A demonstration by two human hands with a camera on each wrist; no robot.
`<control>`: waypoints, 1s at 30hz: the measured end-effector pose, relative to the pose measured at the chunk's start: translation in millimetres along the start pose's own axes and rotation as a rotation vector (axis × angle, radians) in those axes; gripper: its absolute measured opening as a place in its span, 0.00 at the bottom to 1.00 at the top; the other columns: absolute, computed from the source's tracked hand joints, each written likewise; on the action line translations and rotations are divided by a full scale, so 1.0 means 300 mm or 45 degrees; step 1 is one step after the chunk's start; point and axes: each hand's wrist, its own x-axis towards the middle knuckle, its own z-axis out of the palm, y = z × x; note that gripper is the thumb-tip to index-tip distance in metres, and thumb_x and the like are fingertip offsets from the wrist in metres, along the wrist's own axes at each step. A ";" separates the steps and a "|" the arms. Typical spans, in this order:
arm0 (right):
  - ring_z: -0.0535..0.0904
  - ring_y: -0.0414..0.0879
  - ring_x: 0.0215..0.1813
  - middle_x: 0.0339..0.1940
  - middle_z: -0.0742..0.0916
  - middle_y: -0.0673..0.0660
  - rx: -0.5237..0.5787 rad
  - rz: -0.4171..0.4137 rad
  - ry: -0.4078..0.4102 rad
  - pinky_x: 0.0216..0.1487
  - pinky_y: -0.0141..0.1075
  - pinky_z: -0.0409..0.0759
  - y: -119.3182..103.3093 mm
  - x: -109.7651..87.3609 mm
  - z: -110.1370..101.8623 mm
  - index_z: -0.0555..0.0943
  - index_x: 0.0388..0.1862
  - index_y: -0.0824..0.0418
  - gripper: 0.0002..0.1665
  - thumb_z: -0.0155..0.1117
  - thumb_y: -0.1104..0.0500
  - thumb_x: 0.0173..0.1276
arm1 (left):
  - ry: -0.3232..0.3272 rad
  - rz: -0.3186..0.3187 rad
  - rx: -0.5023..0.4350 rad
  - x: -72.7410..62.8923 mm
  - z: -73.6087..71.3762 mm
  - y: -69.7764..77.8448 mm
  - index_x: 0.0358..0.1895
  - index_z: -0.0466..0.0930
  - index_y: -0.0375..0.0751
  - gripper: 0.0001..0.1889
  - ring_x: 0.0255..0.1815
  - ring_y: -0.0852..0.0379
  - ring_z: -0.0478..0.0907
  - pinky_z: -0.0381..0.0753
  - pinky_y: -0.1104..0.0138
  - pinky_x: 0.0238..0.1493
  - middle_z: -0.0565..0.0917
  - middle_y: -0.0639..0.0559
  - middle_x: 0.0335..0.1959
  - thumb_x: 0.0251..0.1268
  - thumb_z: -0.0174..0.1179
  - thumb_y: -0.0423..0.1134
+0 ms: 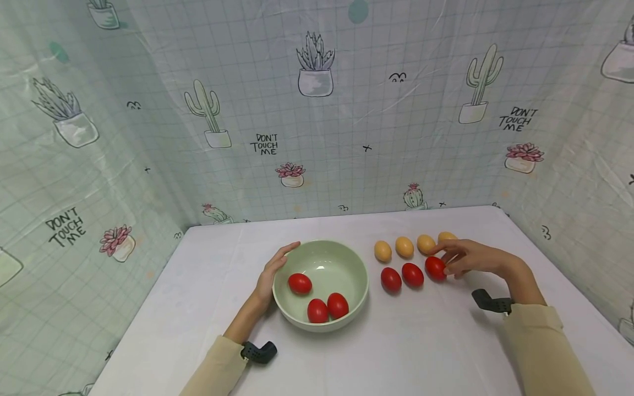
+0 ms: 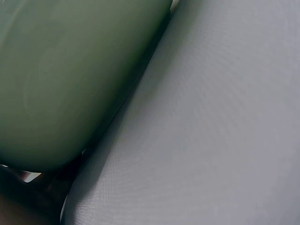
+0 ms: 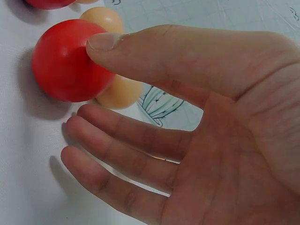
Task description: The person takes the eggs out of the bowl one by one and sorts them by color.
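A pale green bowl (image 1: 322, 258) holds three red eggs, one (image 1: 300, 284) at its left and two close together near its front. My left hand (image 1: 269, 278) rests along the bowl's left outer side, its fingers reaching toward the far rim. In the left wrist view the bowl's outer wall (image 2: 70, 84) fills the upper left, and the hand is mostly hidden. My right hand (image 1: 473, 257) is at the rightmost red egg (image 3: 65, 61) on the table, thumb at its near side. The other fingers are spread and fairly straight in the right wrist view.
Two more red eggs (image 1: 413, 275) lie left of the right hand. Behind them runs a row of several yellow eggs (image 1: 404, 247), the rightmost partly hidden by the hand. A white cloth covers the table (image 1: 396, 346); a printed curtain (image 1: 346, 137) stands behind and at both sides.
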 end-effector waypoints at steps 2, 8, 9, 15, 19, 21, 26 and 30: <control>0.77 0.53 0.57 0.60 0.82 0.65 0.000 -0.013 -0.003 0.50 0.43 0.86 0.000 -0.004 -0.004 0.74 0.72 0.63 0.36 0.70 0.58 0.65 | 0.002 0.001 0.000 0.000 -0.001 -0.001 0.79 0.63 0.53 0.28 0.82 0.48 0.60 0.66 0.78 0.72 0.64 0.52 0.81 0.82 0.31 0.46; 0.78 0.55 0.61 0.65 0.80 0.68 -0.024 -0.064 0.008 0.51 0.44 0.86 -0.007 -0.019 -0.019 0.75 0.71 0.63 0.35 0.68 0.57 0.65 | 0.005 0.005 -0.008 0.000 -0.004 -0.001 0.79 0.63 0.52 0.28 0.82 0.47 0.60 0.66 0.77 0.72 0.64 0.51 0.81 0.82 0.31 0.46; 0.78 0.55 0.62 0.66 0.80 0.69 -0.034 -0.067 0.018 0.51 0.44 0.86 -0.009 -0.022 -0.022 0.75 0.71 0.63 0.35 0.68 0.56 0.66 | 0.005 0.007 -0.010 0.000 -0.004 0.000 0.79 0.63 0.52 0.28 0.82 0.47 0.60 0.66 0.77 0.72 0.64 0.51 0.81 0.82 0.31 0.46; 0.79 0.61 0.63 0.65 0.80 0.73 -0.093 -0.127 0.108 0.52 0.44 0.84 -0.024 -0.034 -0.033 0.73 0.70 0.66 0.32 0.64 0.59 0.67 | 0.015 0.014 0.008 0.003 -0.002 0.001 0.79 0.63 0.51 0.28 0.81 0.47 0.61 0.66 0.75 0.73 0.65 0.51 0.81 0.82 0.31 0.46; 0.81 0.59 0.60 0.62 0.82 0.73 -0.127 -0.184 0.184 0.52 0.43 0.85 -0.044 -0.031 -0.025 0.74 0.67 0.67 0.28 0.63 0.61 0.70 | 0.016 0.013 0.002 0.006 -0.001 -0.002 0.79 0.63 0.51 0.28 0.81 0.47 0.62 0.66 0.74 0.74 0.65 0.51 0.81 0.83 0.31 0.46; 0.81 0.57 0.59 0.61 0.83 0.71 -0.147 -0.200 0.219 0.51 0.41 0.85 -0.056 -0.028 -0.019 0.75 0.66 0.67 0.26 0.63 0.60 0.71 | 0.014 0.011 -0.002 0.006 -0.001 -0.003 0.79 0.63 0.50 0.28 0.81 0.47 0.62 0.65 0.74 0.74 0.65 0.50 0.81 0.83 0.31 0.46; 0.81 0.56 0.59 0.60 0.85 0.68 -0.163 -0.252 0.248 0.50 0.36 0.84 -0.085 -0.019 -0.001 0.77 0.65 0.66 0.25 0.65 0.58 0.71 | 0.018 0.004 -0.001 0.003 0.001 -0.003 0.79 0.63 0.51 0.27 0.81 0.47 0.62 0.66 0.75 0.73 0.65 0.50 0.81 0.83 0.31 0.46; 0.82 0.55 0.57 0.59 0.85 0.67 -0.166 -0.311 0.264 0.50 0.32 0.84 -0.115 -0.011 0.011 0.78 0.63 0.66 0.23 0.65 0.59 0.71 | 0.012 0.006 0.002 0.002 -0.001 0.001 0.79 0.63 0.51 0.27 0.82 0.47 0.61 0.66 0.76 0.73 0.64 0.50 0.81 0.83 0.31 0.46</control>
